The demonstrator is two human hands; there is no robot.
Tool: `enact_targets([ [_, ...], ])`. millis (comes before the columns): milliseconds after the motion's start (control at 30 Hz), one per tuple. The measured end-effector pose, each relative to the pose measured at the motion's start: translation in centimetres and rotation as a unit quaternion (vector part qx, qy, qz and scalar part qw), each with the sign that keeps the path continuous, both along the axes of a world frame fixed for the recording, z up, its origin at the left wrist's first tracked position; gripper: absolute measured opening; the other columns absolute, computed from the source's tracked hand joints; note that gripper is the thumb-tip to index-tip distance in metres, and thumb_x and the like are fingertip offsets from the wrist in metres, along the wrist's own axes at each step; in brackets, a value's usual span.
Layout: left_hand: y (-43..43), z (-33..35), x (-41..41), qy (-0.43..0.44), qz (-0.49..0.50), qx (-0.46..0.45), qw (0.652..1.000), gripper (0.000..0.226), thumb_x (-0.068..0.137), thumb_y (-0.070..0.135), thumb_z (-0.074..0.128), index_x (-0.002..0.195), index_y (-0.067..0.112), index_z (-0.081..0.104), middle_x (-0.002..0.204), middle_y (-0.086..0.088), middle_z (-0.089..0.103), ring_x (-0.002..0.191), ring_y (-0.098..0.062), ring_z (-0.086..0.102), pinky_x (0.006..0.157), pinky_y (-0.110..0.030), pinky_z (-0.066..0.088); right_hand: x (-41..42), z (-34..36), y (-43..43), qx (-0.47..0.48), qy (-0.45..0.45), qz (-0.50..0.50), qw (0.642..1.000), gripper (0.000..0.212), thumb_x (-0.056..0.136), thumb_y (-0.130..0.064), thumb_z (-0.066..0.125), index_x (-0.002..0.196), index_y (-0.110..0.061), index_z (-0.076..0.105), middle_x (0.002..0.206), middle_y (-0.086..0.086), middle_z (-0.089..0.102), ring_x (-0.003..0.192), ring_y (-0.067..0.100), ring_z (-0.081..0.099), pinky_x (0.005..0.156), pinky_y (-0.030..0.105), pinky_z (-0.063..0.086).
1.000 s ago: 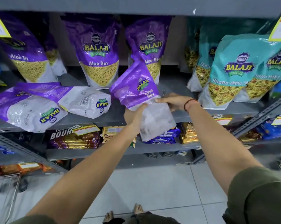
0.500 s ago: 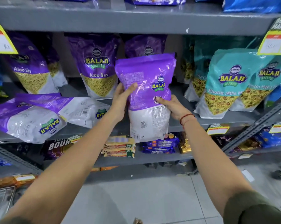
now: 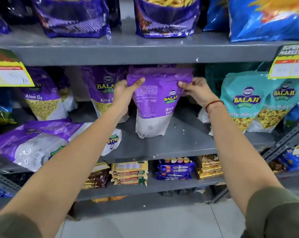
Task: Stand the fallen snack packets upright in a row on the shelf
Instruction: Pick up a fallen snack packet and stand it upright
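Observation:
A purple Aloo Sev packet point(image 3: 155, 107) stands upright on the grey shelf point(image 3: 184, 145), back side facing me. My left hand point(image 3: 126, 91) grips its top left corner and my right hand point(image 3: 196, 91) grips its top right corner. Two more purple packets point(image 3: 33, 143) lie flat on the shelf at the left, one overlapping the other. Behind them, upright purple packets point(image 3: 43, 100) stand in the back row, and another upright packet point(image 3: 104, 93) is partly hidden by my left hand.
Teal Khatta Mitha packets point(image 3: 243, 103) stand at the right of the same shelf. Yellow price tags point(image 3: 9, 74) hang from the shelf above, which carries more bags. Biscuit packs point(image 3: 129, 172) fill the shelf below. A slanted metal bracket point(image 3: 286, 140) crosses at the right.
The packet went from tilted in front of the shelf edge to lifted upright, then set standing on the shelf. Both hands shifted from its sides to its top corners.

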State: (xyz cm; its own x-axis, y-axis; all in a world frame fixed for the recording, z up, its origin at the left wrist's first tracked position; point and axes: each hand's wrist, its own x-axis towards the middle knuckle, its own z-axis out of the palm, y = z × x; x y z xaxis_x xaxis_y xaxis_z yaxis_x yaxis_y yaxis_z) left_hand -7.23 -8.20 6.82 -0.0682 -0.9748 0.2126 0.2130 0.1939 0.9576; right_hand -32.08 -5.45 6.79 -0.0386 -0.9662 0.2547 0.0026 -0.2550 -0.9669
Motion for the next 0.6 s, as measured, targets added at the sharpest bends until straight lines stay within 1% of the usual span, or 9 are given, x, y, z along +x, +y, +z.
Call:
enact_targets([
  [100, -0.1, 0.4, 0.3, 0.010, 0.006, 0.002, 1.000, 0.018, 0.079, 0.015, 0.074, 0.062, 0.019, 0.069, 0.059, 0.011, 0.072, 0.062, -0.010, 0.063, 0.074, -0.028, 0.050, 0.1, -0.5, -0.3, -0.005, -0.026, -0.009, 1.000, 0.018, 0.082, -0.008, 0.068, 0.068, -0.018, 0.075, 0.059, -0.006, 0.071, 0.057, 0.006, 0.066, 0.064, 0.030, 0.061],
  [200, -0.4, 0.5, 0.8, 0.068, 0.077, 0.030, 0.994, 0.018, 0.082, 0.018, 0.070, 0.066, 0.022, 0.064, 0.065, 0.009, 0.067, 0.075, -0.017, 0.057, 0.079, -0.032, 0.043, -0.1, -1.1, -0.5, -0.016, -0.077, -0.027, 0.997, 0.019, 0.084, -0.004, 0.063, 0.074, -0.018, 0.073, 0.064, -0.007, 0.073, 0.064, 0.005, 0.068, 0.065, 0.027, 0.060],
  [300, 1.0, -1.6, 0.6, 0.099, 0.089, 0.036, 0.990, 0.001, 0.088, 0.030, 0.062, 0.089, 0.029, 0.062, 0.092, 0.017, 0.063, 0.086, 0.004, 0.061, 0.091, -0.023, 0.043, 0.6, -3.4, -0.3, 0.030, 0.018, 0.010, 0.999, 0.028, 0.079, -0.001, 0.071, 0.101, -0.017, 0.065, 0.093, -0.006, 0.075, 0.088, 0.007, 0.070, 0.080, 0.023, 0.057],
  [367, 3.7, -5.5, -0.1, 0.029, 0.159, 0.015, 0.987, 0.023, 0.092, 0.031, 0.057, 0.113, 0.022, 0.056, 0.112, 0.013, 0.059, 0.095, 0.012, 0.058, 0.088, -0.007, 0.041, 1.6, -5.7, 0.1, 0.079, 0.091, 0.044, 0.992, 0.040, 0.075, -0.002, 0.076, 0.110, -0.016, 0.062, 0.105, -0.002, 0.072, 0.097, 0.007, 0.068, 0.087, 0.022, 0.052],
  [400, 5.2, -7.8, -0.5, -0.021, 0.202, 0.012, 0.979, 0.032, 0.092, 0.026, 0.057, 0.122, 0.013, 0.053, 0.121, 0.001, 0.056, 0.101, 0.001, 0.058, 0.089, -0.006, 0.042, 2.1, -6.7, 0.4, 0.092, 0.110, 0.042, 0.989, 0.039, 0.074, -0.004, 0.077, 0.109, -0.016, 0.064, 0.106, -0.002, 0.072, 0.097, 0.007, 0.067, 0.089, 0.022, 0.051],
  [467, 7.8, -11.9, -1.9, -0.108, 0.208, 0.038, 0.971, 0.035, 0.089, 0.009, 0.058, 0.123, 0.002, 0.052, 0.123, -0.018, 0.054, 0.103, -0.026, 0.058, 0.098, -0.031, 0.047, 3.0, -7.9, 0.8, 0.080, 0.112, -0.004, 0.990, 0.030, 0.072, -0.011, 0.080, 0.098, -0.022, 0.070, 0.094, -0.011, 0.075, 0.089, 0.002, 0.068, 0.084, 0.022, 0.050],
  [500, 9.0, -13.5, -2.8, -0.145, 0.180, 0.061, 0.971, 0.035, 0.086, 0.004, 0.059, 0.121, 0.001, 0.053, 0.120, -0.020, 0.053, 0.101, -0.031, 0.058, 0.097, -0.044, 0.047, 3.3, -8.2, 1.2, 0.072, 0.105, -0.034, 0.991, 0.025, 0.070, -0.015, 0.082, 0.091, -0.026, 0.072, 0.085, -0.016, 0.075, 0.083, -0.002, 0.068, 0.080, 0.020, 0.050],
  [533, 9.9, -14.7, -3.7, -0.176, 0.141, 0.083, 0.971, 0.038, 0.084, 0.001, 0.061, 0.121, 0.001, 0.054, 0.119, -0.017, 0.052, 0.102, -0.031, 0.057, 0.097, -0.048, 0.046, 3.7, -8.3, 1.6, 0.063, 0.102, -0.066, 0.991, 0.022, 0.067, -0.021, 0.085, 0.085, -0.028, 0.073, 0.077, -0.020, 0.075, 0.076, -0.004, 0.067, 0.075, 0.017, 0.050],
  [600, 11.2, -15.9, -5.2, -0.224, 0.077, 0.093, 0.967, 0.052, 0.079, 0.003, 0.068, 0.128, 0.003, 0.049, 0.124, -0.014, 0.048, 0.112, -0.031, 0.053, 0.102, -0.038, 0.042, 5.0, -8.4, 3.0, 0.042, 0.129, -0.152, 0.979, 0.022, 0.062, -0.035, 0.087, 0.078, -0.028, 0.073, 0.068, -0.021, 0.073, 0.065, -0.006, 0.064, 0.065, 0.014, 0.049],
])
